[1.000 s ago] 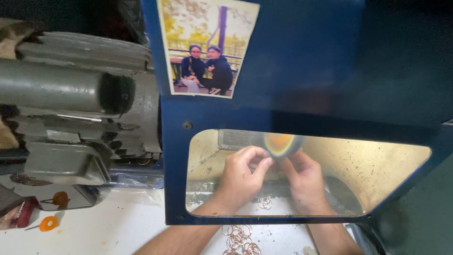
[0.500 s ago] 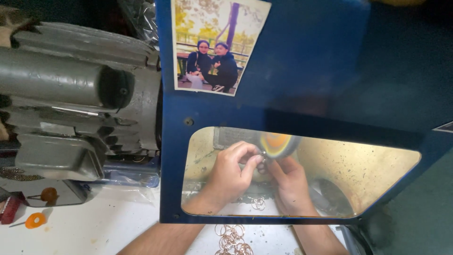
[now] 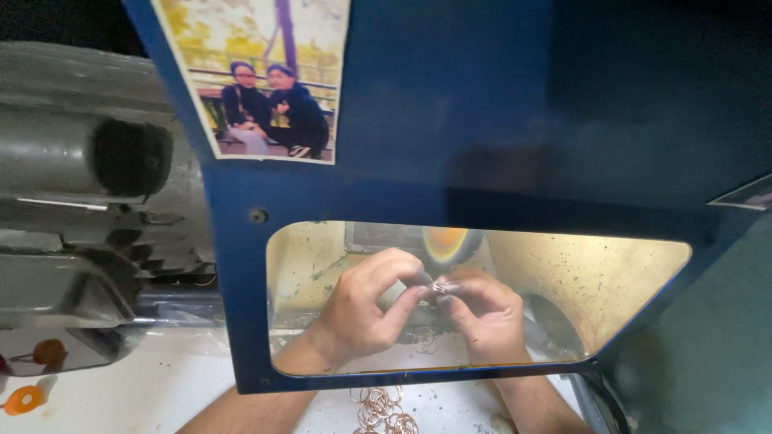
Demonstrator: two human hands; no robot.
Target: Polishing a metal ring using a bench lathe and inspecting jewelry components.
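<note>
Ring (image 3: pixel 439 286), a small metal band, sits pinched between the fingertips of both hands behind the clear window (image 3: pixel 611 297) of a blue guard panel (image 3: pixel 482 145), just below a spinning polishing wheel (image 3: pixel 447 241) that glows orange and grey. The left hand (image 3: pixel 366 309) curls around from the near side, its thumb and forefinger closed on the band; the right hand (image 3: pixel 482 313) meets it from the other side, fingers bent and gripping the same piece, so the two hands touch at the tips. Whether the band actually meets the wheel cannot be told through the window. Under the hands, more loose rings (image 3: pixel 424 341) lie on the floor of the yellowish, dust-speckled chamber, and a further heap of thin rings (image 3: pixel 384 408) rests on the white worktop (image 3: pixel 145 394) just in front of the panel, between the forearms. A printed photograph (image 3: pixel 257 76) of two seated people is stuck to the upper left of the panel. To the left stands a grey, ribbed motor housing (image 3: pixel 80 217), with small orange discs (image 3: pixel 20 399) lying on the worktop near its base.
</note>
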